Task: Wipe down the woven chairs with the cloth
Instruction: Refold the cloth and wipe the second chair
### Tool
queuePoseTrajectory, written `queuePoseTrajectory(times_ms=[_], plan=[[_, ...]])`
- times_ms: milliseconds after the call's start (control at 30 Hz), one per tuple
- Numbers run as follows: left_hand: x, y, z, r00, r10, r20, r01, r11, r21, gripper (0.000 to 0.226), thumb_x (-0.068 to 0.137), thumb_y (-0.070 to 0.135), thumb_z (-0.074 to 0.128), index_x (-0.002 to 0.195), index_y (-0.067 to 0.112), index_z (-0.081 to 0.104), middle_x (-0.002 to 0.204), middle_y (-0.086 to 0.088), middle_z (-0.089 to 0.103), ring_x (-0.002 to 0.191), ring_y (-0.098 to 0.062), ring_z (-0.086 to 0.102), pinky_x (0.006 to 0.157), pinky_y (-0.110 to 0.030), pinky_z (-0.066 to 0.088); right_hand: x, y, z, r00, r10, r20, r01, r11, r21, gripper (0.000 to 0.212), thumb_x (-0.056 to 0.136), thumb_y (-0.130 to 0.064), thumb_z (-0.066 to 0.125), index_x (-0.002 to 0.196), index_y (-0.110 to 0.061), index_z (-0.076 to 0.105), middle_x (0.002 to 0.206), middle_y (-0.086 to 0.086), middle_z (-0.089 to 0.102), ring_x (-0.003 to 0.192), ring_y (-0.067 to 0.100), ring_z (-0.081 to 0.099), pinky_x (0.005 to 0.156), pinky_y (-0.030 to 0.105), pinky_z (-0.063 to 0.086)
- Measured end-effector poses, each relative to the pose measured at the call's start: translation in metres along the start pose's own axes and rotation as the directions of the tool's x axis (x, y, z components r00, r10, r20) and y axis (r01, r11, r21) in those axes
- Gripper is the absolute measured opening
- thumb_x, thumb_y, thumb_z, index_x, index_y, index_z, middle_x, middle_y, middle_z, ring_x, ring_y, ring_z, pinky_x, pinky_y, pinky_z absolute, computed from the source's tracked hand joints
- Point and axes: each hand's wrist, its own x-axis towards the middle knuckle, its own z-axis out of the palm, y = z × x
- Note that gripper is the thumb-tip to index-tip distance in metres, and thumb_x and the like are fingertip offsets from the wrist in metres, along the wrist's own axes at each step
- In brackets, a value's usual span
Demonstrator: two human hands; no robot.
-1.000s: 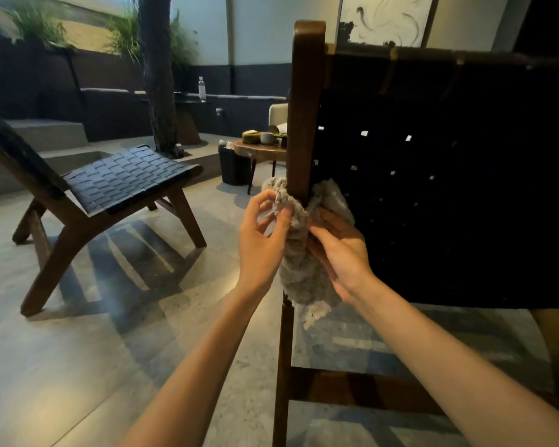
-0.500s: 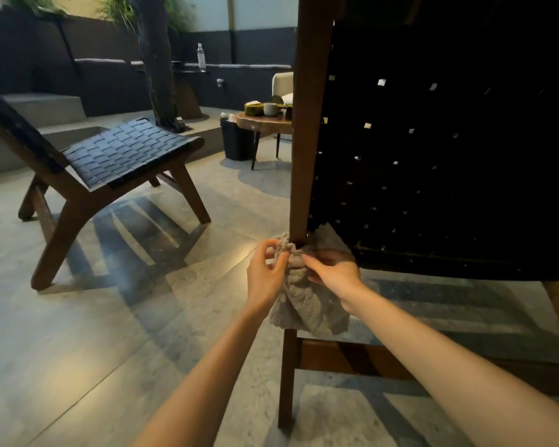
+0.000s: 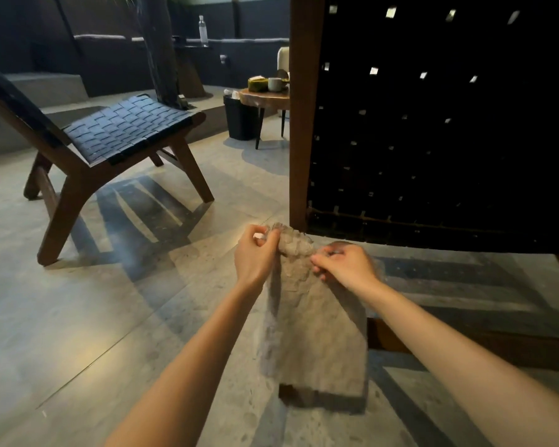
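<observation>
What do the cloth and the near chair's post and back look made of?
Cloth: grey-beige nubby fabric, likely terry or microfibre; hangs limp. Post: dark-stained wood, smooth dull sheen. Back: black woven straps, leather or synthetic, unclear; light shows through gaps.

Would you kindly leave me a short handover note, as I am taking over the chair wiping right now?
Left hand and right hand each pinch the top edge of the cloth, which hangs open between them, just below the woven back of the near chair.
Done: the cloth ran down that chair's wooden post over the last second.
Left, as far as I can judge: the woven back, the rest of the frame, and the second chair to the left.
</observation>
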Motion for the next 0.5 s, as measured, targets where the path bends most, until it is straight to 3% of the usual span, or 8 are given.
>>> queuePoseTrajectory(times_ms=[100,200,233,333,400,500], plan=[[0.013,-0.001,0.017,0.996,-0.077,-0.053,0.068,0.984,-0.166,0.014,0.092,0.027,0.059,0.095,0.015,0.053,0.090,-0.017,0.061,0.091,-0.038,0.062,0.082,-0.049,0.052,0.010,0.003,0.021,0.963,0.020,-0.267,0.018,0.990,0.137,0.017,0.081,-0.027,0.074,0.093,-0.017,0.067,0.085,-0.005,0.066,0.078,0.009,0.059,0.067,0.019,0.044],[0.020,-0.005,0.032,0.996,-0.052,-0.066,0.036,0.975,-0.219,0.010,0.094,0.025,0.057,0.099,0.019,0.051,0.099,-0.012,0.061,0.094,-0.031,0.062,0.086,-0.048,0.053,0.015,0.000,0.040,0.910,0.130,-0.393,0.054,0.904,0.424,0.012,0.081,-0.015,0.074,0.089,-0.016,0.065,0.082,-0.005,0.063,0.073,0.005,0.056,0.057,0.007,0.042],[0.020,-0.006,0.035,0.997,-0.043,-0.057,0.027,0.967,-0.254,0.009,0.094,0.025,0.057,0.099,0.023,0.049,0.099,-0.008,0.061,0.093,-0.026,0.062,0.084,-0.044,0.054,0.017,0.000,0.046,0.893,0.175,-0.415,0.062,0.865,0.499,0.014,0.080,-0.013,0.074,0.091,-0.014,0.065,0.083,-0.005,0.064,0.076,0.006,0.058,0.061,0.008,0.044],[0.019,-0.015,0.040,0.999,-0.004,0.045,0.020,0.926,-0.378,0.025,0.097,0.026,0.052,0.118,0.027,0.040,0.107,-0.007,0.065,0.090,-0.012,0.065,0.079,-0.025,0.055,0.024,0.002,0.056,0.860,0.296,-0.417,0.047,0.767,0.640,0.027,0.076,-0.016,0.078,0.096,-0.020,0.060,0.084,-0.011,0.062,0.078,0.003,0.058,0.074,0.020,0.047],[0.018,-0.023,0.038,0.988,0.076,0.135,-0.021,0.930,-0.368,0.031,0.099,0.027,0.044,0.130,0.024,0.038,0.119,-0.007,0.063,0.101,-0.010,0.063,0.088,-0.025,0.051,0.031,0.006,0.059,0.881,0.310,-0.358,0.045,0.698,0.714,0.028,0.076,-0.015,0.078,0.095,-0.022,0.058,0.089,-0.007,0.066,0.084,0.006,0.062,0.080,0.023,0.051],[0.015,-0.034,0.038,0.931,0.232,0.283,-0.151,0.948,-0.280,0.035,0.103,0.025,0.034,0.137,0.032,0.037,0.133,0.015,0.050,0.118,0.006,0.050,0.092,-0.012,0.043,0.037,0.015,0.067,0.922,0.222,-0.318,0.037,0.766,0.642,0.013,0.086,-0.021,0.069,0.097,-0.026,0.065,0.100,-0.003,0.069,0.096,0.012,0.064,0.085,0.029,0.053]])
